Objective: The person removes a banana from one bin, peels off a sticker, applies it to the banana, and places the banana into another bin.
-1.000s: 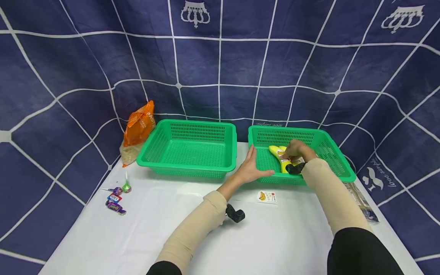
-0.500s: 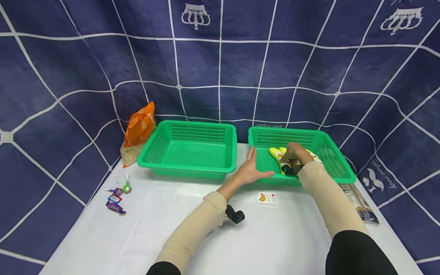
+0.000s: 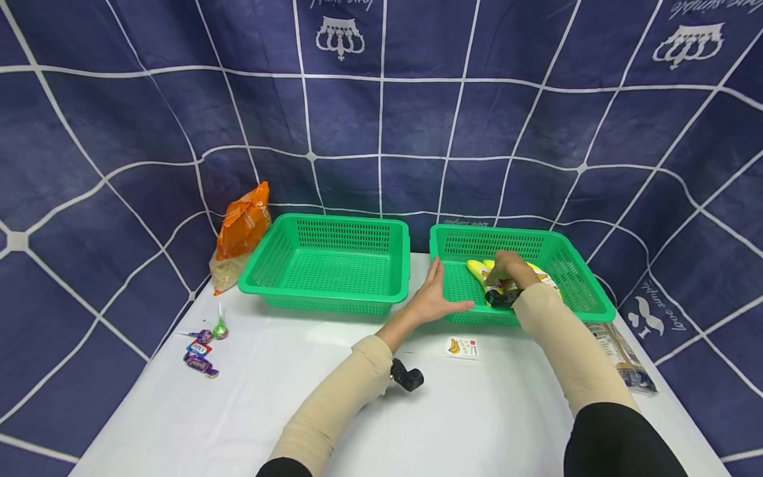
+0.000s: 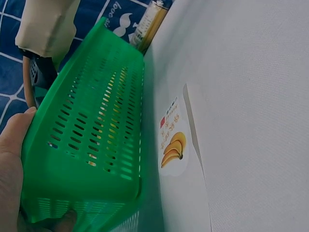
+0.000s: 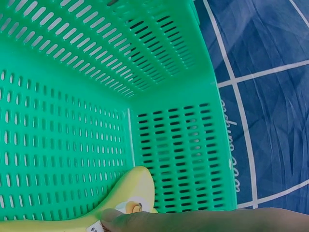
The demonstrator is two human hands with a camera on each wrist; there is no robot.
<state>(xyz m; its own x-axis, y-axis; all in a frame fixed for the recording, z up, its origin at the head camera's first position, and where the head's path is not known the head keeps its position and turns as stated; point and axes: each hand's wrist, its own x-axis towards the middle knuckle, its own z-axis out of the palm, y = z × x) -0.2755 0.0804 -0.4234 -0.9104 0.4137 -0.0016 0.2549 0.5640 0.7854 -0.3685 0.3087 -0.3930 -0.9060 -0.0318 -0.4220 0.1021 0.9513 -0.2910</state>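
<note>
My right hand (image 3: 509, 267) is inside the right green basket (image 3: 477, 228), fingers curled down on a yellow banana-shaped pack (image 3: 477, 269) lying on the basket floor. In the right wrist view the pack's yellow tip (image 5: 133, 191) pokes out past my fingers (image 5: 193, 220), close to the basket's corner wall (image 5: 183, 135). My left hand (image 3: 430, 299) lies with straight fingers against that basket's left side and its thumb along the front wall. The left wrist view shows the palm (image 4: 12, 145) against the green mesh (image 4: 96, 121).
An empty green basket (image 3: 334, 222) stands to the left. A small card with a banana picture (image 3: 461, 346) lies in front of the right basket. An orange bag (image 3: 241, 225) leans at the back left, wrapped candies (image 3: 199, 344) lie at the left edge, and a long packet (image 3: 620, 354) lies at the right edge.
My right hand has shifted slightly left and back over the banana pack, now covering its near end. The left hand stays on the basket corner. The view tilted up a little.
</note>
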